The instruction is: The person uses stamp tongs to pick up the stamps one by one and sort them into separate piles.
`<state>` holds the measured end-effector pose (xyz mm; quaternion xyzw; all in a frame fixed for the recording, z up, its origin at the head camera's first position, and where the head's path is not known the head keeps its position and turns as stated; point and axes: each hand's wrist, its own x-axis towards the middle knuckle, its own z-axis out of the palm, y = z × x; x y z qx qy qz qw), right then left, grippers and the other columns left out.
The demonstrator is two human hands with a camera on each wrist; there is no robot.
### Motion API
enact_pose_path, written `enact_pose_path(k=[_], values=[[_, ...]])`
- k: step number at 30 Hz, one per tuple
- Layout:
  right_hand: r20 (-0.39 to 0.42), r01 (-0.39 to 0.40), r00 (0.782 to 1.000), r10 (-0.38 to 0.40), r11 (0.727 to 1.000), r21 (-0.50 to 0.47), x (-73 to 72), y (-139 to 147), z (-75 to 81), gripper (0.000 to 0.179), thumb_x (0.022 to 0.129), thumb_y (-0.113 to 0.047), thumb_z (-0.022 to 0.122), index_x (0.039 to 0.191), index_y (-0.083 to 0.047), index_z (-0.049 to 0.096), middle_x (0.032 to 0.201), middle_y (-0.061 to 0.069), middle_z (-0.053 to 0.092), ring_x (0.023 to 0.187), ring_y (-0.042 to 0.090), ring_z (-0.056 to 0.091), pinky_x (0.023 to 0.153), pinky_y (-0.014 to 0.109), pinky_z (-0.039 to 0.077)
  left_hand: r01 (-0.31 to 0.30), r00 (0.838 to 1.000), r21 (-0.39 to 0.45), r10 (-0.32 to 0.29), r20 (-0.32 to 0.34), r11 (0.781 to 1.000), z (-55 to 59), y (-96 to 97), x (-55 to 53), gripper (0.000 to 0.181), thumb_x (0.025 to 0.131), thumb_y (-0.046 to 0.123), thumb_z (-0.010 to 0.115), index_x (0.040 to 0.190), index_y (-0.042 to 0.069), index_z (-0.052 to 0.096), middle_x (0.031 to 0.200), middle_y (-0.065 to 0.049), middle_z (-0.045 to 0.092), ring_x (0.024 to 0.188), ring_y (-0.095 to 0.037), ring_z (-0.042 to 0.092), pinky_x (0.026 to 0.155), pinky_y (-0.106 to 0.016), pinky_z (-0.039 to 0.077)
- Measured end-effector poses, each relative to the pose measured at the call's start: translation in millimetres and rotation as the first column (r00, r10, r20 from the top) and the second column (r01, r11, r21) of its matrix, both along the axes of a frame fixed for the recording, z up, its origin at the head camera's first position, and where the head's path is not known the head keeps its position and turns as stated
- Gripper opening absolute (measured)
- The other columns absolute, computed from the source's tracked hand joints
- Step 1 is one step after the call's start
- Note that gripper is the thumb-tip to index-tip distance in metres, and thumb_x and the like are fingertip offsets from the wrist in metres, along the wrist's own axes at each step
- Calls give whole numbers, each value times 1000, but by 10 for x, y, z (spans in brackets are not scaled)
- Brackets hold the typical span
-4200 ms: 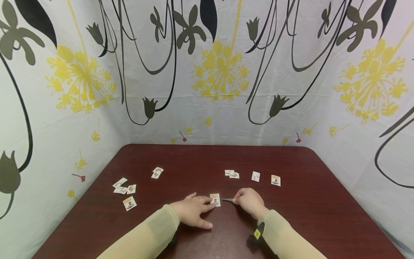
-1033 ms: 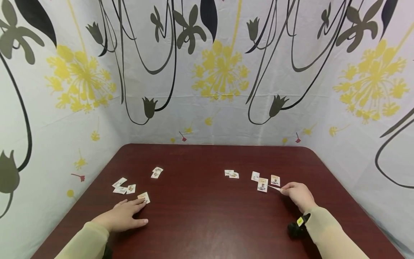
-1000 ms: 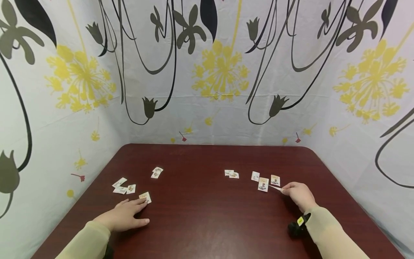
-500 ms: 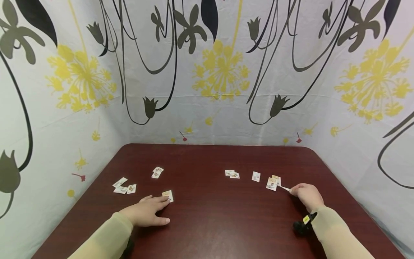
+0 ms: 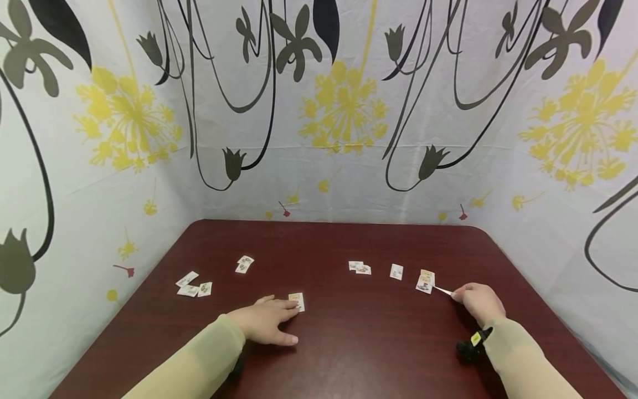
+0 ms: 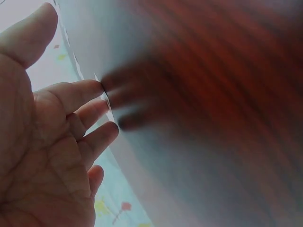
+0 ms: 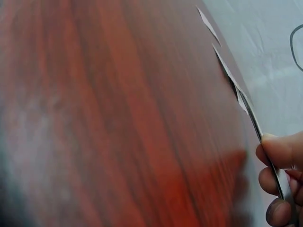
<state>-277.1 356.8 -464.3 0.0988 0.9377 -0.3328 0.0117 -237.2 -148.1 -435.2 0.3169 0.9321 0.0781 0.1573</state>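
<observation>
My left hand [image 5: 286, 311] lies flat on the dark red table [image 5: 339, 354], its straight fingertips [image 6: 97, 87] pressing on a small picture card [image 5: 296, 301]. In the left wrist view only the card's thin edge [image 6: 107, 98] shows. My right hand [image 5: 461, 295] pinches metal tweezers [image 5: 442, 290] between thumb and fingers [image 7: 279, 151]. The tweezer tip meets a second small card [image 5: 423, 285], which partly overlaps another card [image 5: 427, 274] at the far right. I cannot tell whether the tweezers still clamp that card.
More small cards lie loose on the table: a group at the left [image 5: 193, 287], a pair further back [image 5: 244, 264], a pair at centre right [image 5: 359, 267] and a single one [image 5: 396, 271]. Flower-printed cloth walls [image 5: 339, 138] close three sides.
My left hand has slid its card rightward from the left group toward the table's middle. My right hand has carried its card on the tweezers rightward onto the far-right card.
</observation>
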Motion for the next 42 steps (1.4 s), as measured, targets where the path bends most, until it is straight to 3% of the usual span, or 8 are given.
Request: enact_pose_path(k=[9, 22, 30, 37, 42], values=[[-8, -36, 999, 37, 994, 104, 28, 56, 13, 27, 87, -29, 61, 99, -8, 73, 88, 5, 63, 78, 21, 50, 62, 33, 36, 2, 1000, -36, -2, -26, 999, -20, 140, -85, 74, 87, 60, 58, 144, 14, 47, 151, 1, 38, 138, -19, 35, 115, -45, 17], [-34, -27, 999, 32, 991, 128, 198, 63, 141, 31, 89, -33, 59, 100, -8, 72, 98, 11, 66, 80, 22, 54, 62, 33, 38, 13, 1000, -50, -15, -28, 999, 6, 243, -89, 75, 87, 61, 58, 145, 15, 46, 152, 2, 37, 139, -19, 34, 115, -44, 17], [-89, -50, 994, 62, 990, 131, 171, -256, 161, 30, 89, -36, 62, 97, -9, 73, 93, 7, 66, 74, 20, 51, 60, 33, 36, 35, 999, -55, -36, -34, 998, -9, 323, -88, 76, 87, 62, 58, 145, 15, 45, 152, 1, 37, 140, -17, 31, 115, -46, 17], [-155, -131, 976, 152, 982, 138, 101, -706, 155, 18, 86, -29, 66, 90, -13, 73, 95, 6, 67, 76, 18, 52, 64, 34, 38, 57, 997, -67, -60, -50, 996, -30, 395, -84, 76, 87, 63, 56, 146, 17, 44, 153, 3, 35, 141, -16, 30, 115, -45, 18], [-149, -196, 966, 211, 975, 108, 82, -1029, 135, 11, 85, -26, 68, 87, -16, 74, 90, 1, 64, 74, 16, 51, 64, 34, 39, 78, 994, -72, -83, -65, 994, -40, 447, -80, 76, 87, 64, 54, 146, 18, 44, 153, 4, 35, 140, -16, 31, 115, -45, 19]])
